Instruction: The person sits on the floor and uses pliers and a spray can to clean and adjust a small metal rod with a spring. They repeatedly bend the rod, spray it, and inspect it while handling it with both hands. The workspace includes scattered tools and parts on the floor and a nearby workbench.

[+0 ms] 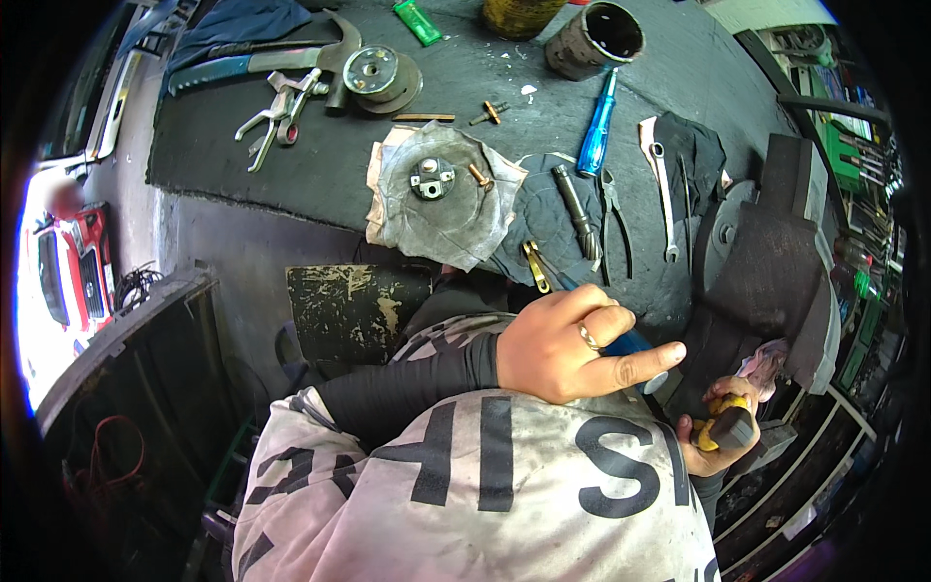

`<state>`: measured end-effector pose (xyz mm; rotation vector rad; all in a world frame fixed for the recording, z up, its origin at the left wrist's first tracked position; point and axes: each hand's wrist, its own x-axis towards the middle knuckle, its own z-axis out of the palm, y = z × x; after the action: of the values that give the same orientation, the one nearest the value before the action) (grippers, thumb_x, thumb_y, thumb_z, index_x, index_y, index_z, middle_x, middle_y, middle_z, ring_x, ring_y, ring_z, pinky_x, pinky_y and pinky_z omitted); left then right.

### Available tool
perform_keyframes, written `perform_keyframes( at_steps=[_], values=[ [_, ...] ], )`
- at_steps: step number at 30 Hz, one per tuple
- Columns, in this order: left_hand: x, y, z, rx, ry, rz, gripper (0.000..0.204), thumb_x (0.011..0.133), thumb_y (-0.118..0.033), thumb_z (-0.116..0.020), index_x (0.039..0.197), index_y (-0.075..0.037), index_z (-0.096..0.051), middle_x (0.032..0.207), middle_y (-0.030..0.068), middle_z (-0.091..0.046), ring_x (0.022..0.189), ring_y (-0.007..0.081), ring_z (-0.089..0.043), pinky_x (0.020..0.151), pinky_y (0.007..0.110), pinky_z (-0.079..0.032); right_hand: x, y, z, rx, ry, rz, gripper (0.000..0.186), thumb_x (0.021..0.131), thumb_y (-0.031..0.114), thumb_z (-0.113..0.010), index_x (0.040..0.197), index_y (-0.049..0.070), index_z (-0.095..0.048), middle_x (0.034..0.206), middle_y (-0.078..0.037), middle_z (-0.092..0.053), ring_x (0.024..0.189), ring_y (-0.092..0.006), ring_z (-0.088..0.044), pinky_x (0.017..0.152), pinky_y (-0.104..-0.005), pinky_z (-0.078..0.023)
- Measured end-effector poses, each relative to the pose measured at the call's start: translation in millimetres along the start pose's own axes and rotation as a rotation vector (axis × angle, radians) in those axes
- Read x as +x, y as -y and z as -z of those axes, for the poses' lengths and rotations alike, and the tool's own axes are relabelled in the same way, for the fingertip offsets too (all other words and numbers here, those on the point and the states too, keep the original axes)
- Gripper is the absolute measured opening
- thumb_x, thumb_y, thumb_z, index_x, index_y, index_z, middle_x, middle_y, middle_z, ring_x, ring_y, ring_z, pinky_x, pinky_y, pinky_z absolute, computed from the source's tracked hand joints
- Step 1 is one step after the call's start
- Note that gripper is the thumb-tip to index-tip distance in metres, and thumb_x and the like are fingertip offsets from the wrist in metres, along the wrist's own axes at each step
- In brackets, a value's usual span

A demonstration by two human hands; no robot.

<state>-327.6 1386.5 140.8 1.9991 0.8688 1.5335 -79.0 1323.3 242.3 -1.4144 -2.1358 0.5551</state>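
My left hand (582, 349) is closed around a blue-handled tool (628, 343) in front of my chest, one finger stretched out to the right. The tool's narrow metal end points toward a brass-coloured metal piece (534, 266) at the bench's near edge; whether they touch I cannot tell. Lower right, my right hand (713, 448) is wrapped round a yellow-and-black object (729, 427), seen end-on, its kind unclear. A crumpled pale cloth (763, 367) shows just beyond those fingers. Ahead of my left hand lie pliers (615, 225) and a dark metal shaft (578, 211) with a toothed end.
On the dark bench (320, 189) are a grey cloth (398, 209) bearing a small round metal part (432, 178), a hammer (262, 64), a puller (281, 116), a blue screwdriver (597, 126), a wrench (662, 199) and a rusty cylinder (593, 41). A large dark machine (766, 252) stands right.
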Motion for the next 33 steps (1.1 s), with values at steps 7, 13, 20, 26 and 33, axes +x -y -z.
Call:
perform_keyframes(
  at_steps=[7, 13, 20, 26, 33],
  values=[
    [5.1, -4.3, 2.1, 0.006, 0.07, 0.062, 0.053, 0.067, -0.018, -0.072, 0.12, -0.023, -0.069, 0.088, 0.0069, -0.057, 0.074, 0.02, -0.056, 0.056, 0.027, -0.051, 1.5, -6.7, 5.7, 0.188, -0.105, -0.05, 0.056, 0.071, -0.001, -0.063, 0.121, 0.0, -0.038, 0.102, -0.016, -0.05, 0.082, -0.0266, -0.05, 0.072, -0.0344, -0.043],
    [8.2, -3.1, 3.1, 0.036, 0.101, 0.064, 0.055, 0.066, -0.016, -0.069, 0.12, -0.024, -0.069, 0.088, 0.0064, -0.057, 0.073, 0.0194, -0.055, 0.054, 0.027, -0.05, 4.6, -18.9, -6.4, -0.146, 0.078, 0.141, 0.077, 0.069, 0.01, -0.076, 0.137, 0.011, -0.04, 0.101, -0.019, -0.054, 0.081, -0.0304, -0.055, 0.068, -0.0417, -0.045],
    [4.1, 3.7, -6.2, 0.068, 0.025, 0.026, 0.053, 0.072, -0.019, -0.06, 0.125, -0.024, -0.065, 0.083, 0.0014, -0.048, 0.068, 0.0163, -0.045, 0.046, 0.022, -0.041, -3.7, -17.9, -13.0, -0.036, 0.045, -0.075, 0.064, 0.069, 0.003, -0.073, 0.122, 0.006, -0.039, 0.103, -0.017, -0.054, 0.081, -0.0254, -0.053, 0.071, -0.0344, -0.046],
    [6.2, 4.7, -2.6, 0.069, 0.027, 0.009, 0.049, 0.07, -0.018, -0.062, 0.118, -0.017, -0.068, 0.081, 0.001, -0.047, 0.068, 0.016, -0.045, 0.047, 0.022, -0.042, -9.0, -18.7, -24.7, 0.264, -0.214, -0.169, 0.058, 0.066, 0.005, -0.075, 0.113, 0.006, -0.041, 0.103, -0.017, -0.054, 0.079, -0.0212, -0.052, 0.067, -0.0319, -0.045],
    [2.3, 5.2, -6.7, 0.143, -0.033, -0.004, 0.045, 0.068, -0.017, -0.062, 0.111, -0.006, -0.069, 0.084, 0.0017, -0.05, 0.068, 0.0159, -0.047, 0.047, 0.022, -0.043, -7.4, -24.3, -25.0, 0.17, -0.137, 0.082, 0.074, 0.07, 0.001, -0.073, 0.133, 0.017, -0.038, 0.101, -0.014, -0.054, 0.08, -0.0234, -0.053, 0.062, -0.0324, -0.045]
  ],
)
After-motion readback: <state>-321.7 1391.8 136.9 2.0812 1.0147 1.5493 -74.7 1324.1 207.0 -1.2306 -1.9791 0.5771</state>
